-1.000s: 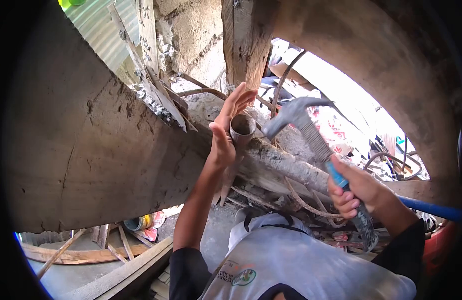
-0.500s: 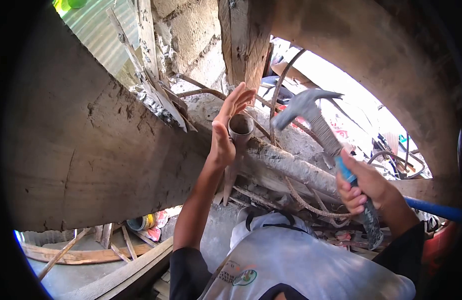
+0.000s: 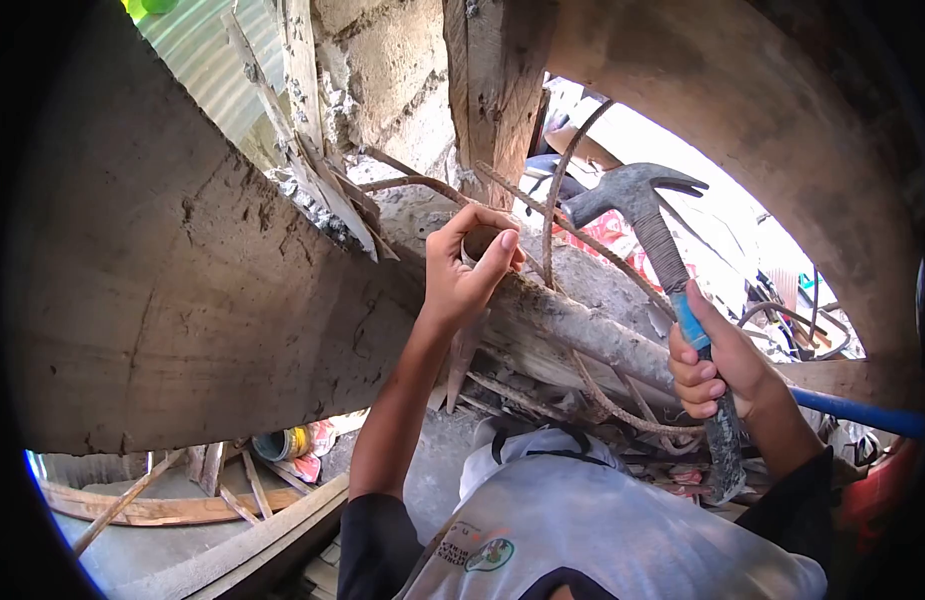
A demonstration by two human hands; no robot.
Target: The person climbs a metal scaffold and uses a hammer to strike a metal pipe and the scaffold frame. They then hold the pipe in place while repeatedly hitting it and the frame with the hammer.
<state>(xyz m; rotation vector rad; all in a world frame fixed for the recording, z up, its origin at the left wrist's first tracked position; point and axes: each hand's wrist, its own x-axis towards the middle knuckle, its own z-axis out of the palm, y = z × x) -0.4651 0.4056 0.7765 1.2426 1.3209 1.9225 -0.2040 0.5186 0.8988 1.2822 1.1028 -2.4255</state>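
My left hand (image 3: 466,262) is closed around the round open top of a grey pipe (image 3: 462,350), thumb on one side and fingers curled over the other. Below the hand the pipe narrows to a point. In my right hand (image 3: 717,365) is a claw hammer (image 3: 637,200), gripped by its dark handle just below a band of blue tape. Wire or cord is wound round the handle near the head. The hammer is raised to the right of the pipe, its head apart from it and its claw pointing right.
Bent rebar (image 3: 554,190) sticks up beside a rough concrete beam (image 3: 602,335). A wooden post (image 3: 492,100) stands ahead, and large boards (image 3: 182,300) flank me on the left and upper right. Splintered wood (image 3: 317,180) leans at upper left. A blue pipe (image 3: 852,410) lies at right.
My left hand has gone from fingers stretched beside the pipe to wrapped round its top. The hammer in my right hand has shifted slightly and is no longer blurred.
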